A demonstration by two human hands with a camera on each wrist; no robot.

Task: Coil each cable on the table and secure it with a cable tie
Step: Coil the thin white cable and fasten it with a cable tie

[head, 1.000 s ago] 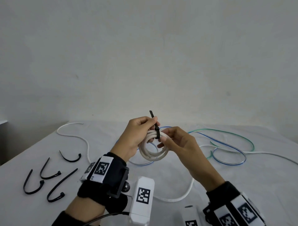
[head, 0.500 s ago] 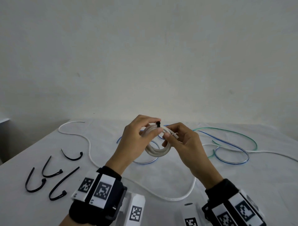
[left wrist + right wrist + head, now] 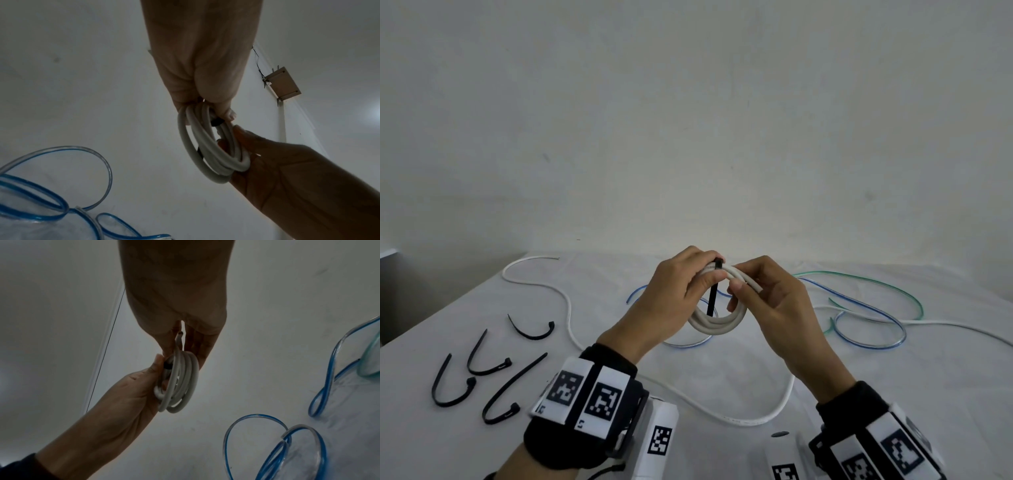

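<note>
A coiled white cable (image 3: 717, 322) (image 3: 205, 155) (image 3: 180, 382) is held in the air above the table between both hands. My left hand (image 3: 678, 294) grips the coil's top left, thumb and fingers at the head of a black cable tie (image 3: 711, 298) (image 3: 216, 122) wrapped round the coil; the tie's tail hangs down through the coil's middle. My right hand (image 3: 763, 294) pinches the coil's top right, where the cable's cut end (image 3: 179, 335) pokes between its fingers.
Several loose black cable ties (image 3: 482, 373) lie at the table's left. A long white cable (image 3: 722, 411) snakes across the table under the hands. Blue cables (image 3: 866, 325) and a green one (image 3: 887, 284) loop at the right. The white table (image 3: 928, 394) ends at a plain wall.
The tie's tail, which stuck up above the coil a second ago, now hangs down through the coil. The left wrist has turned over and both hands have risen slightly.
</note>
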